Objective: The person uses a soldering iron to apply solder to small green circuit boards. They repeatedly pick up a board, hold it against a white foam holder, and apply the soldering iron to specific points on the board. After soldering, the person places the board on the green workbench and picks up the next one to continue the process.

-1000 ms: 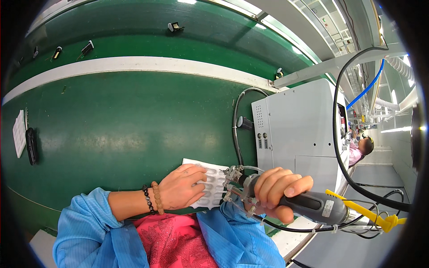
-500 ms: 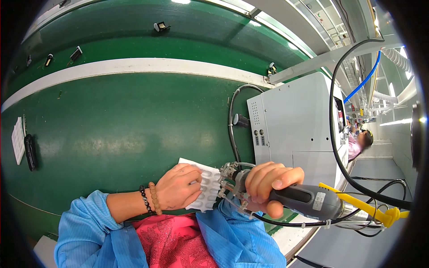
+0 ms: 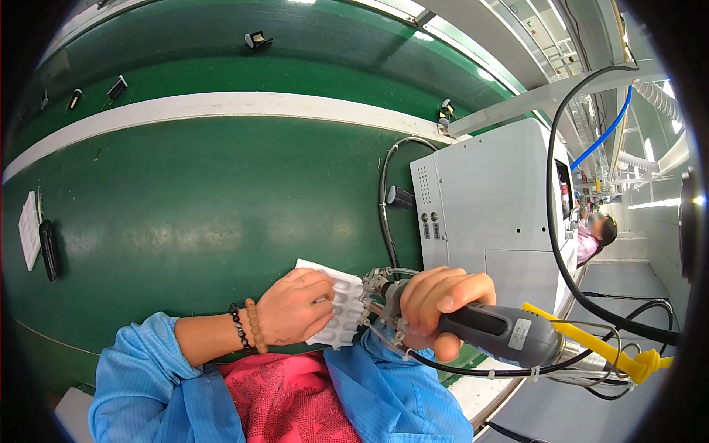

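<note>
Grey tool (image 3: pixel 484 330) shifted left beside white tray's (image 3: pixel 347 304) edge, table (image 3: pixel 207 192) spreading beyond.

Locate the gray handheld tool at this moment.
In the head view, the gray handheld tool is at lower right, gripped in the right hand, its front end by the right edge of the white tray.

No legible text, even on the tool label (image 3: pixel 520 334)
</note>
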Demonstrator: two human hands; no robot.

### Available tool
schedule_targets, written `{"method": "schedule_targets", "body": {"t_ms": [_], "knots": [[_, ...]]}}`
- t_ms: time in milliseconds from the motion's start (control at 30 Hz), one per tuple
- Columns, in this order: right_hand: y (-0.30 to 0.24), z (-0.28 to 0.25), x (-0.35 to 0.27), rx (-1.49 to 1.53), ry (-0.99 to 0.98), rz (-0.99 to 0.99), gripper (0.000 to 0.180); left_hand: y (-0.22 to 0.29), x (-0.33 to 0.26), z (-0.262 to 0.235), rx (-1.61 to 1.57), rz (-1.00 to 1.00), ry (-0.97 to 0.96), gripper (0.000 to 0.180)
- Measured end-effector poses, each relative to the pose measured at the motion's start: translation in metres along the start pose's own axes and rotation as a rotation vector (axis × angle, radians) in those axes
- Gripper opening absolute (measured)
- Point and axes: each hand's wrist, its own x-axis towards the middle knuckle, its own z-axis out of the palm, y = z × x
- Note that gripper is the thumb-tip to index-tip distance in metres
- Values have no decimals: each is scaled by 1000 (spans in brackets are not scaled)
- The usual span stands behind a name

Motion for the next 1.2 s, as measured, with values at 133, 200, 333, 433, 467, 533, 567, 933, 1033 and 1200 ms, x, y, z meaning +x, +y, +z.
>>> {"method": "schedule_targets", "body": {"t_ms": [133, 200, 333, 433, 467, 533, 567, 933, 1033, 1200], "knots": [[-1, 0, 2, 14, -25, -14, 49, -1, -1, 1, -5, -3, -8, 9], [-2, 1, 2, 17, -27, -24, 49, 0, 0, 0, -8, -2, -7, 8], [0, 1, 2, 0, -54, -65, 47, 0, 0, 0, -19, -8, -23, 9], [1, 3, 1, -19, -66, -52, 44, -1, -2, -1, -2, -25, -17, 9], [-1, 4, 1, -36, -57, -44, 43, -1, -1, -1, 0, -18, -14, 10], [-4, 5, 0, -55, -45, -34, 41, 0, -1, -2, 7, -5, -8, 10], [-5, 5, -1, -57, -42, -35, 40, 0, 0, -1, 8, -4, -11, 10], [-3, 6, 0, -56, -40, -19, 43, 0, -2, -2, 8, -17, -24, 10], [-5, 5, 2, -53, -51, -9, 44, 0, -2, -1, 2, -11, -13, 10], [-2, 10, -4, -43, 72, -31, 46, 1, -1, -2, -1, -2, -9, 10]]}}
